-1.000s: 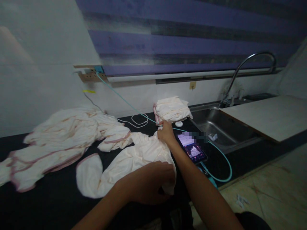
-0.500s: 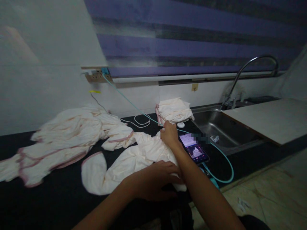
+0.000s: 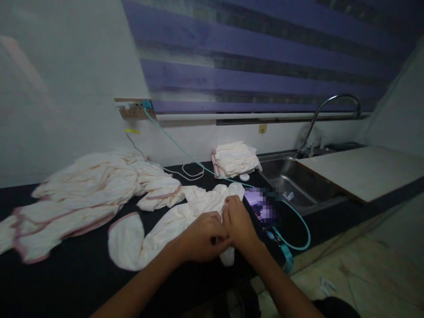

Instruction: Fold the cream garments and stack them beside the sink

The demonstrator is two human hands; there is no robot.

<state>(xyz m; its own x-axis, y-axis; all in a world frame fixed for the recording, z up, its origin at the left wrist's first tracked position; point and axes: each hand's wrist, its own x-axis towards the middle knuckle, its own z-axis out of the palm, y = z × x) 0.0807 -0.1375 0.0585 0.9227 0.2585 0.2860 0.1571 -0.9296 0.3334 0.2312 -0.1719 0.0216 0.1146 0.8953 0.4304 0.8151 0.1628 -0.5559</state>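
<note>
A cream-white garment with pink edging (image 3: 175, 221) lies crumpled on the dark counter in front of me, one rounded, trimmed end lying out to the left. My left hand (image 3: 203, 236) is closed at its right part, thumb and fingers pinched together. Right against it, my right hand (image 3: 240, 223) has its fingers curled down onto the same cloth. Both hands meet, so the bit of fabric between them is mostly hidden. A lit phone (image 3: 260, 205), partly blurred out, lies just beyond my right hand.
A larger heap of similar cream cloth (image 3: 96, 185) spreads across the left. A folded cream stack (image 3: 235, 159) sits at the back beside a small white disc (image 3: 244, 177). Turquoise cable (image 3: 306, 229) loops round the phone. To the right are a steel sink (image 3: 298, 181) and a pale board (image 3: 367, 170).
My right hand has come back toward me from the garment's far edge and now meets my left hand. The left fingers have closed. The view has tilted slightly.
</note>
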